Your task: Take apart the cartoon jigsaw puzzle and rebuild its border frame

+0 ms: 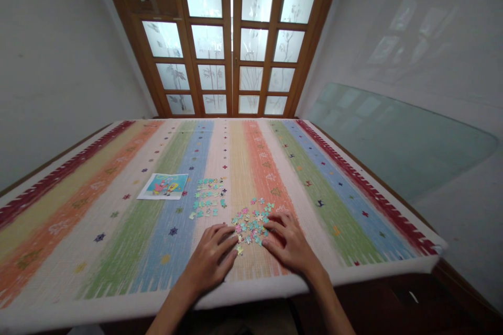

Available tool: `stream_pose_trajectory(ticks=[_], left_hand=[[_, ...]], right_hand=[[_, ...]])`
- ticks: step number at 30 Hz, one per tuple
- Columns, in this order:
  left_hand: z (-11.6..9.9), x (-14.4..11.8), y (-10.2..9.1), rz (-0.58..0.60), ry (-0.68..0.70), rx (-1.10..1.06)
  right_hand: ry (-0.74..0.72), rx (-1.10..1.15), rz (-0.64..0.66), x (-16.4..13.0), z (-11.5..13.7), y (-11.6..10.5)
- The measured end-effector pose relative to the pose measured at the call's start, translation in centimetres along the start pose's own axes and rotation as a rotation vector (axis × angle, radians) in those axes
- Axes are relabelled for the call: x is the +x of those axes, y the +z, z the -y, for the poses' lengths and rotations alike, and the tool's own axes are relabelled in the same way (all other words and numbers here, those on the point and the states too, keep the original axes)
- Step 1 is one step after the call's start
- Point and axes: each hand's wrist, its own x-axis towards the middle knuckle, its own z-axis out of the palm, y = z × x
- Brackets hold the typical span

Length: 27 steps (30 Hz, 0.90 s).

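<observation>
A loose pile of jigsaw puzzle pieces (249, 225), mostly teal with some pink and yellow, lies on the striped cloth between my hands. My left hand (214, 254) rests at the pile's left edge, fingers stretched out and slightly bent, with nothing seen in it. On the opposite side my right hand (286, 241) lies with its fingers spread, the tips at the pile's right edge. Beyond my left hand, more puzzle pieces (206, 203) are set out in short rows, apart from one another. Further left is a printed picture (165, 186) with cartoon figures on a blue ground.
The striped tablecloth (129, 241) covers a wide table whose front edge runs just below my wrists. A sheet of frosted glass (401, 136) leans on the right wall. Wooden doors (231, 63) with glass panes stand past the far edge.
</observation>
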Motion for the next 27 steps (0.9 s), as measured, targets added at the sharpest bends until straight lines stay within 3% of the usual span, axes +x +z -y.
stream_pose_trajectory(ticks=[8, 27], left_hand=[[-0.05, 0.21, 0.13, -0.051, 0.012, 0.008], [0.71, -0.31, 0.84, -0.001, -0.027, 0.121]], right_hand=[[0.016, 0.007, 0.003, 0.11, 0.12, 0.07], [0.017, -0.007, -0.091, 0.31, -0.57, 0.89]])
